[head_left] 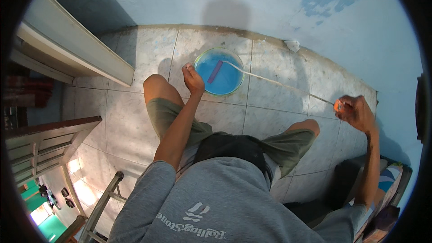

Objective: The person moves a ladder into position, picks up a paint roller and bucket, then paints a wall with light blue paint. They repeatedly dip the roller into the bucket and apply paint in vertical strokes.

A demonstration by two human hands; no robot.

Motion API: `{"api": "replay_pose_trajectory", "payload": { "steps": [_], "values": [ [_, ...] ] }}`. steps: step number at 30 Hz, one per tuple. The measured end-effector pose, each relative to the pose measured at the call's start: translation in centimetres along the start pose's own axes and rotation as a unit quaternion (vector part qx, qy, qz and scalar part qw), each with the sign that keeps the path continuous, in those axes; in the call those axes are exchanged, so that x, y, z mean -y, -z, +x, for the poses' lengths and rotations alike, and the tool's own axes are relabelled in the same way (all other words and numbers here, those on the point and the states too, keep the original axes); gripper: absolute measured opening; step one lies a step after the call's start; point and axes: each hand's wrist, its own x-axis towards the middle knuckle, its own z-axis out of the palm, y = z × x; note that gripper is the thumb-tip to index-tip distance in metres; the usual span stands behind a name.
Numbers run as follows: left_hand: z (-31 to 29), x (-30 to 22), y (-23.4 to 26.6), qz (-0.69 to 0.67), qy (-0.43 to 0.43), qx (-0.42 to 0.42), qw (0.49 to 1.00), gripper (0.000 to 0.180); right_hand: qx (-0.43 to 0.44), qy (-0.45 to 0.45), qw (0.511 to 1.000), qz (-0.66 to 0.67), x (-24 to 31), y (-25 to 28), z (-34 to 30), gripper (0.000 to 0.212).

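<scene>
A round bucket of bright blue paint stands on the tiles in front of me. In the paint lies the purple sleeve of a paint roller, joined to a long, thin, pale rod that runs right. My right hand is closed around the roller's orange handle, off to the right near the wall. Beside the bucket's left rim is my left hand, its fingers curled in with nothing visible in them. Whether it touches the rim I cannot tell.
A pale blue wall with a darker patch rises ahead. A small whitish lump lies at its foot. Left are a white door, a wooden panel and a ladder-like frame. Dark furniture stands at the lower right.
</scene>
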Motion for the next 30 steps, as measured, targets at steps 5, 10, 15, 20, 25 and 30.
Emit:
{"api": "replay_pose_trajectory", "payload": {
  "steps": [5, 10, 15, 20, 25, 30],
  "values": [
    [0.0, -0.2, -0.1, 0.015, 0.01, 0.017, 1.0, 0.034, -0.011, 0.071, 0.997, 0.002, 1.8, 0.7, 3.4, 0.03],
    [-0.1, -0.8, 0.1, 0.024, 0.025, 0.02, 0.999, 0.035, 0.057, 0.06, 0.992, -0.092, 5.4, 2.4, 5.7, 0.028],
    [-0.1, -0.5, 0.0, 0.022, 0.019, 0.027, 0.999, 0.037, 0.003, 0.078, 0.989, -0.125, 5.8, 2.3, 6.6, 0.031],
    [-0.1, -1.0, 0.1, 0.029, 0.029, 0.032, 0.999, 0.038, 0.067, 0.02, 0.984, -0.166, 7.0, 2.9, 7.1, 0.028],
    [0.0, -1.5, 0.6, 0.035, 0.054, 0.023, 0.998, 0.038, 0.01, 0.053, 0.991, -0.122, 4.8, 1.6, 5.0, 0.022],
    [-0.3, -1.3, -0.1, 0.032, 0.049, 0.02, 0.998, 0.037, -0.196, 0.188, 0.954, -0.126, 0.4, -1.8, -0.3, 0.017]
  ]
}}
